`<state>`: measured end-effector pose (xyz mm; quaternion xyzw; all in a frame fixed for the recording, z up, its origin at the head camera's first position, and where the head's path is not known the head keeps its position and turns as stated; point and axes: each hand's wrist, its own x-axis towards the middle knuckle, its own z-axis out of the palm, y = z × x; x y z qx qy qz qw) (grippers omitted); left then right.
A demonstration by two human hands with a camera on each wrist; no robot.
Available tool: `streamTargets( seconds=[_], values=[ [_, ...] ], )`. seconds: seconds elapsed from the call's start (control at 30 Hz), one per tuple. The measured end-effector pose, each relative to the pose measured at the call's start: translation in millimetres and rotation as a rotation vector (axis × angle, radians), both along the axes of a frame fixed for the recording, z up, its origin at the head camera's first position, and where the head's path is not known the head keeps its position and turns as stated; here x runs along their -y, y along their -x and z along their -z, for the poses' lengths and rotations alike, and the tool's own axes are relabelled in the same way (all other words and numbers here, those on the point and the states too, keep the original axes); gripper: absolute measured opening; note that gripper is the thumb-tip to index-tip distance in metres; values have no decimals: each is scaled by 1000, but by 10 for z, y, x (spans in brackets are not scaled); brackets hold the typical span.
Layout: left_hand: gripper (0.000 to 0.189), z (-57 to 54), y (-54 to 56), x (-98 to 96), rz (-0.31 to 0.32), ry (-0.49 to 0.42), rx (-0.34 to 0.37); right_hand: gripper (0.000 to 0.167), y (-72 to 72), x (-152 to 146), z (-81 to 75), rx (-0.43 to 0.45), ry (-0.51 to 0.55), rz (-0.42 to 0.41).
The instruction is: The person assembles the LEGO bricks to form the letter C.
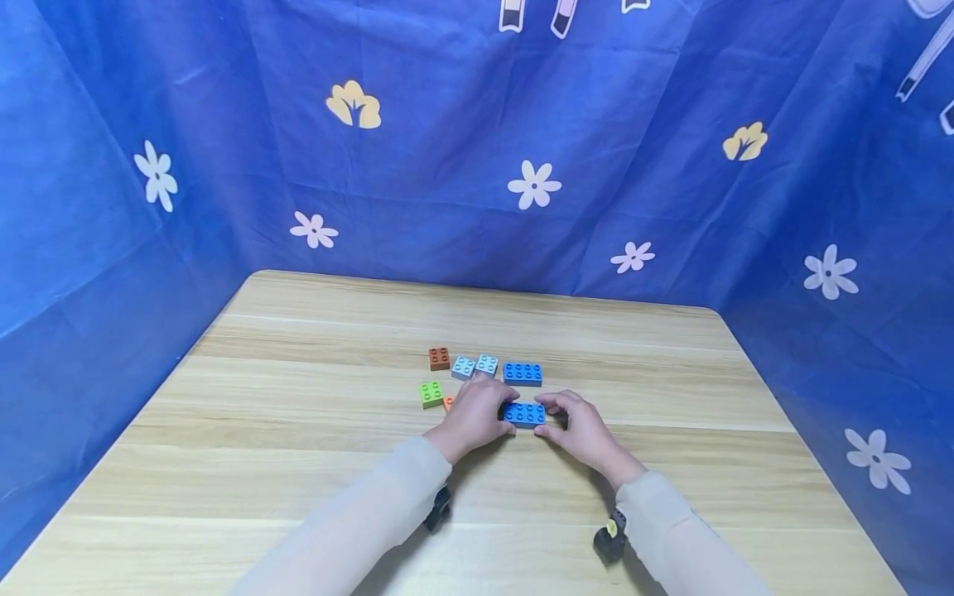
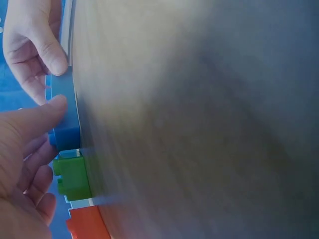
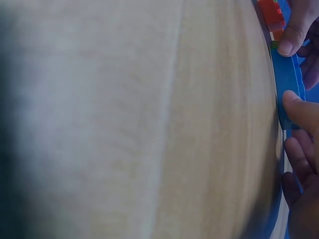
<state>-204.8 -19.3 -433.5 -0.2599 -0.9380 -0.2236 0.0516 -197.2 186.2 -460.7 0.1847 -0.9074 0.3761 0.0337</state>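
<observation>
A blue eight-stud toy brick (image 1: 525, 415) lies on the table between both hands, studs up, its long side running left to right. My left hand (image 1: 477, 411) pinches its left end, thumb on the near side and fingers behind. At the right end, my right hand (image 1: 581, 426) grips it the same way. The left wrist view shows both thumbs against the near side of the blue brick (image 2: 66, 117). From the right wrist the same brick (image 3: 286, 74) appears at the edge, under both thumbs. A second blue brick (image 1: 522, 374) lies just behind it.
Left of the blue bricks lie a brown brick (image 1: 439, 358), two light blue bricks (image 1: 464, 367), a lime green brick (image 1: 431, 394) and an orange brick (image 1: 448, 403), partly hidden by the left hand. A blue patterned cloth (image 1: 447, 165) surrounds the wooden table (image 1: 298, 497).
</observation>
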Motion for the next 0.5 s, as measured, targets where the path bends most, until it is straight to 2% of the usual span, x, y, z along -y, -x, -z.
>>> streamTargets(
  seconds=[0.23, 0.5],
  values=[
    [45, 2, 7, -12, 0, 1, 6, 39, -9, -17, -2, -4, -16, -24],
    [45, -43, -14, 50, 45, -84, 51, 37, -33, -37, -85, 11, -31, -40]
  ],
)
